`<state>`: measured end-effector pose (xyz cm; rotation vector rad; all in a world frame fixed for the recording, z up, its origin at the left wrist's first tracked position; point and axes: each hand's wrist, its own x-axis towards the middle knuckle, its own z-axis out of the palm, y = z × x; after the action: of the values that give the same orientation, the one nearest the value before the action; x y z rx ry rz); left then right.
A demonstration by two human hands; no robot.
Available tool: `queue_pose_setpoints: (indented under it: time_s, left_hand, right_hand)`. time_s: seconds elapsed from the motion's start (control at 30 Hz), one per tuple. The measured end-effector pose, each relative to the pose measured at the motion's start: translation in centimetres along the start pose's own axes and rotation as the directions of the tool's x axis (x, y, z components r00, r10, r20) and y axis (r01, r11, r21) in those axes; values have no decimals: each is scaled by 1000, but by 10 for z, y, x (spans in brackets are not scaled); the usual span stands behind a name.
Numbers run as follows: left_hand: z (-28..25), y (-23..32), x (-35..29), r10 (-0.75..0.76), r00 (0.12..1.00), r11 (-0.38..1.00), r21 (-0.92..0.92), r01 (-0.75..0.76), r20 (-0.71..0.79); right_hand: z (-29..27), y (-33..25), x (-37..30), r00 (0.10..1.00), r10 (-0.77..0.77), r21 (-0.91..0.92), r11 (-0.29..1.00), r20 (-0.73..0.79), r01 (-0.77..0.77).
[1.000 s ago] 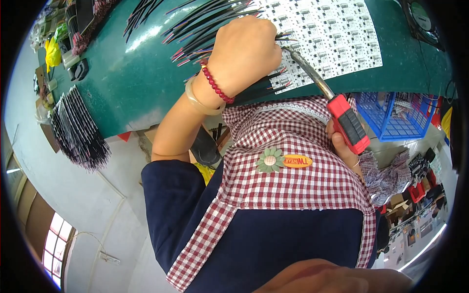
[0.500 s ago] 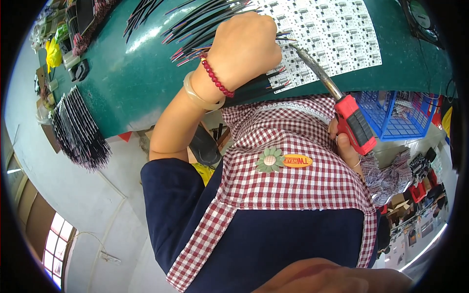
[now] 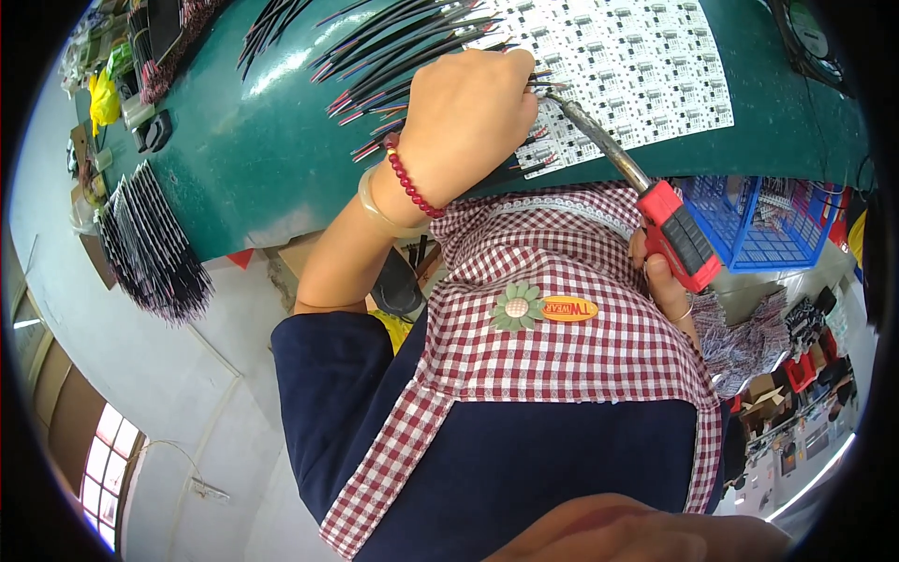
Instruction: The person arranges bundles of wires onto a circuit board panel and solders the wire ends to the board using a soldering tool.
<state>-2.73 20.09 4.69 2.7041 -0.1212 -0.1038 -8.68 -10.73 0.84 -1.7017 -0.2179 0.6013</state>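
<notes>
My left hand (image 3: 468, 117) is closed around a few thin black wires with coloured ends, pressing them onto the near edge of a white circuit board panel (image 3: 646, 66) on the green table (image 3: 272, 159). A red bead bracelet and a pale bangle sit on that wrist. My right hand (image 3: 667, 286), mostly hidden behind the tool, grips the red and black handle of a soldering iron (image 3: 679, 234). The iron's metal shaft slants up and left, and its tip meets the wires at my left fingertips. More loose black wires (image 3: 393, 37) fan out on the table beyond my left hand.
A bundle of black wires (image 3: 150, 244) hangs over the table's left end. A blue wire basket (image 3: 773, 225) stands under the table at right. Small tools and a yellow item (image 3: 105, 98) lie at the far left. My checked apron fills the lower middle.
The soldering iron's handle has shifted slightly to the right. My left hand has stayed on the wires at the board's edge.
</notes>
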Motion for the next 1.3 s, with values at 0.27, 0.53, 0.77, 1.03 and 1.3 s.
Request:
queue_pose_setpoints:
  time_s: [0.27,0.53,0.77,1.03,1.3]
  left_hand:
    - [7,9,-7,-76,994,997,8,76,-76]
    - [6,13,-8,-85,994,995,47,89,-70]
    - [5,18,-5,-45,999,990,134,49,-30]
    - [4,21,-9,-37,999,985,166,42,-36]
    - [-5,8,-17,43,992,999,24,-41,-115]
  right_hand:
    - [0,3,-2,999,-44,40,998,-9,45]
    - [-4,0,-1,999,-31,-73,997,43,34]
    - [-4,1,1,997,-66,-112,991,48,71]
    - [-4,-2,-16,999,44,268,963,-13,-39]
    - [-8,-3,-17,996,25,255,967,-83,-3]
